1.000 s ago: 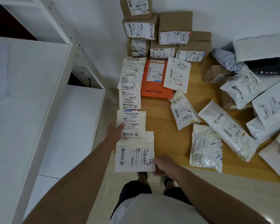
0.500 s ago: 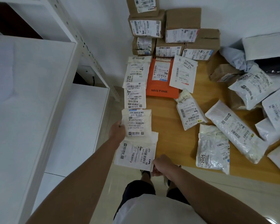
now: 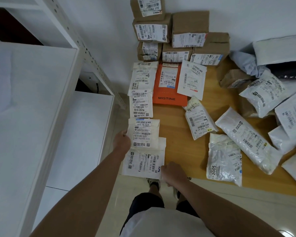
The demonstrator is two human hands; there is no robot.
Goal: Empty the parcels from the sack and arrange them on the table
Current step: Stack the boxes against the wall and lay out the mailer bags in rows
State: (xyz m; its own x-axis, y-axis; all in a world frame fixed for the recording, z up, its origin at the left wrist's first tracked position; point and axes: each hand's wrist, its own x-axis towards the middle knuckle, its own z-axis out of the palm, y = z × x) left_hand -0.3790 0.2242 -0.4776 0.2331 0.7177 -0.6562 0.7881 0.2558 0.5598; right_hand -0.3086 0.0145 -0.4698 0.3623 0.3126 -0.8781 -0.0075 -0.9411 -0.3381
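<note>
A column of flat white parcels runs along the left edge of the wooden table (image 3: pixel 181 144). My left hand (image 3: pixel 122 142) grips the left edge of the cream parcel (image 3: pixel 144 132), third in the column. My right hand (image 3: pixel 173 173) pinches the near right corner of the nearest white parcel (image 3: pixel 143 161), which overhangs the table's front edge and lies partly under the cream one. An orange parcel marked MISTINE (image 3: pixel 169 86) lies beside the column. No sack is clearly in view.
Brown cardboard boxes (image 3: pixel 183 35) are stacked against the wall at the back. Loose white and grey bags (image 3: pixel 246 139) crowd the right side of the table. A white metal shelf (image 3: pixel 32 100) stands on the left. My legs and feet are below the table's front edge.
Both hands keep their hold on the two nearest parcels. The nearest parcel has shifted slightly, tilted, and slid under the cream one. The view has moved a little.
</note>
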